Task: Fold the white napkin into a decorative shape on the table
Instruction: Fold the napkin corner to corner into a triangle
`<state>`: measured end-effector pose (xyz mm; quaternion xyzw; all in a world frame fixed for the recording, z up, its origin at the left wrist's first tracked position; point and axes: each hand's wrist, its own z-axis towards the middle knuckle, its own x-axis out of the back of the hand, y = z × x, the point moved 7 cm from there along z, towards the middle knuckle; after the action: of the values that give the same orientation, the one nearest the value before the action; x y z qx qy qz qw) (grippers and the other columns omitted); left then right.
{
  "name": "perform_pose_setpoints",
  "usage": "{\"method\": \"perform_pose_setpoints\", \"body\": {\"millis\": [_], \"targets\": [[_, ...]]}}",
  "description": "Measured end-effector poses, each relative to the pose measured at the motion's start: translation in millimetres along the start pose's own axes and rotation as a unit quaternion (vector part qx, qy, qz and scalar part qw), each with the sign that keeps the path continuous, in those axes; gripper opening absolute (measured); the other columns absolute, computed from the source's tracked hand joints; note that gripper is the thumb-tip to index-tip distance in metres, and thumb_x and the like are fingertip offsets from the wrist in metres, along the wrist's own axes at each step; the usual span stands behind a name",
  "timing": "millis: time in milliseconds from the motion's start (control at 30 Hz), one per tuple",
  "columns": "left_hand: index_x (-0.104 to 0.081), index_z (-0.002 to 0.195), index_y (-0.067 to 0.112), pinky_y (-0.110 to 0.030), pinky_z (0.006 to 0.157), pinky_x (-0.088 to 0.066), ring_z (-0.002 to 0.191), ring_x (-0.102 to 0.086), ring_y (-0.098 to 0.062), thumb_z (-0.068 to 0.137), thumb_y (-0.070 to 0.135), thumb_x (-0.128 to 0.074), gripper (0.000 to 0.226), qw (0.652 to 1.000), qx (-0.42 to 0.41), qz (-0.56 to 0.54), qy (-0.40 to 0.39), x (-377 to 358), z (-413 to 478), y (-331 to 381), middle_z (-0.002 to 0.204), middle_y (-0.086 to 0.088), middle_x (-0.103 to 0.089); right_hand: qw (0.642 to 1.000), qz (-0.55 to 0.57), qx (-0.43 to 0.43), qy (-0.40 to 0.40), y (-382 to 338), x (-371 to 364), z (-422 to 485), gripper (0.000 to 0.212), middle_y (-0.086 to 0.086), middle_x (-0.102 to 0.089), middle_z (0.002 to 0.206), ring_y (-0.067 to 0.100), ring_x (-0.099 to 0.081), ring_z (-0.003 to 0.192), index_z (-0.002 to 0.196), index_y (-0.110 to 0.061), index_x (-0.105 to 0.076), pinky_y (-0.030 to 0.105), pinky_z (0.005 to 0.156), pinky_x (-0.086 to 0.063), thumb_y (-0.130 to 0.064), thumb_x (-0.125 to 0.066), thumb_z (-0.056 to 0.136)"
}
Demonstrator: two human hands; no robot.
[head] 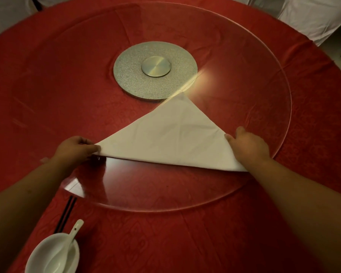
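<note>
The white napkin (171, 138) lies as a flat triangle on the glass turntable (264, 56), its apex pointing away toward the metal hub and its long folded edge facing me. My left hand (77, 149) pinches the left corner between thumb and fingers. My right hand (248, 144) rests on the right part of the napkin, fingers closed over the cloth near the right corner, which my wrist partly hides.
A round silver hub (156, 69) sits at the turntable's centre. The red tablecloth (165, 243) covers the round table. At the near left are a white bowl (45, 253) with a white spoon (71, 237) and black chopsticks (66, 213). White chair covers (313, 14) stand at the far edge.
</note>
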<state>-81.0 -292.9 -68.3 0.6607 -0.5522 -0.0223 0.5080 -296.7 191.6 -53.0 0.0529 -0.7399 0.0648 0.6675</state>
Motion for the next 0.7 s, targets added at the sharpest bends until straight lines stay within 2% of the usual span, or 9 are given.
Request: {"method": "perform_pose_setpoints", "body": {"millis": [133,200,267,367,433,567,700], "targets": [[-0.07,0.101,0.014,-0.045,0.085,-0.056,0.093,-0.065,-0.03,0.079,0.017,-0.087,0.028,0.997,-0.021,0.068,0.038,0.5,-5.3,5.5,0.102,-0.011,-0.067,1.0,-0.014,0.009,0.018,10.2,-1.5,-13.6,0.06,0.02,-0.069,0.093,0.041,-0.066,0.086,0.096,-0.007,-0.059,0.039,0.065,-0.039,-0.062,-0.035,0.098],[-0.072,0.1,0.01,-0.043,0.08,-0.054,0.088,-0.063,-0.029,0.08,0.016,-0.086,0.025,0.995,-0.026,0.08,0.045,-0.7,-8.2,6.6,0.101,-0.015,-0.069,0.999,-0.034,0.022,0.025,12.4,-3.5,-19.8,0.062,0.016,-0.069,0.087,0.039,-0.066,0.079,0.089,-0.01,-0.061,0.038,0.063,-0.042,-0.066,-0.036,0.095],[-0.072,0.093,0.004,-0.037,0.071,-0.051,0.076,-0.061,-0.027,0.08,0.012,-0.084,0.019,0.995,-0.028,0.085,0.038,-2.4,-11.7,7.0,0.096,-0.02,-0.071,0.998,-0.044,0.031,0.02,14.8,-7.2,-22.9,0.064,0.013,-0.069,0.081,0.036,-0.065,0.074,0.081,-0.012,-0.061,0.037,0.062,-0.045,-0.071,-0.038,0.092],[-0.07,0.092,-0.005,-0.028,0.059,-0.042,0.067,-0.054,-0.023,0.081,0.007,-0.082,0.02,0.994,-0.022,0.107,0.017,-4.1,-17.3,9.8,0.086,-0.018,-0.067,0.999,-0.038,0.021,0.004,20.0,-8.2,-15.2,0.066,0.011,-0.069,0.08,0.034,-0.064,0.073,0.07,-0.017,-0.057,0.035,0.061,-0.043,-0.077,-0.036,0.086],[-0.07,0.089,-0.003,-0.028,0.057,-0.039,0.068,-0.053,-0.022,0.081,0.008,-0.083,0.019,0.991,-0.014,0.13,-0.008,-4.7,-21.3,10.6,0.083,-0.015,-0.064,0.999,-0.039,0.007,0.005,22.2,-2.4,-4.5,0.067,0.012,-0.069,0.083,0.035,-0.065,0.077,0.071,-0.016,-0.06,0.034,0.061,-0.041,-0.078,-0.039,0.085],[-0.073,0.088,0.002,-0.032,0.06,-0.043,0.075,-0.058,-0.024,0.081,0.014,-0.085,0.018,0.987,-0.007,0.155,-0.043,-4.7,-25.4,4.1,0.092,-0.018,-0.069,0.999,-0.039,-0.023,-0.009,30.9,7.0,8.4,0.067,0.017,-0.07,0.091,0.037,-0.066,0.085,0.073,-0.015,-0.059,0.034,0.064,-0.04,-0.079,-0.043,0.084],[-0.069,0.078,0.003,-0.033,0.057,-0.037,0.07,-0.054,-0.026,0.083,0.028,-0.084,0.03,0.981,-0.019,0.186,-0.054,-12.1,-29.2,4.5,0.08,-0.016,-0.063,0.996,-0.034,-0.075,-0.026,53.0,1.4,-2.9,0.074,0.018,-0.069,0.096,0.039,-0.066,0.089,0.09,-0.01,-0.068,0.036,0.066,-0.043,-0.079,-0.044,0.084]]}}
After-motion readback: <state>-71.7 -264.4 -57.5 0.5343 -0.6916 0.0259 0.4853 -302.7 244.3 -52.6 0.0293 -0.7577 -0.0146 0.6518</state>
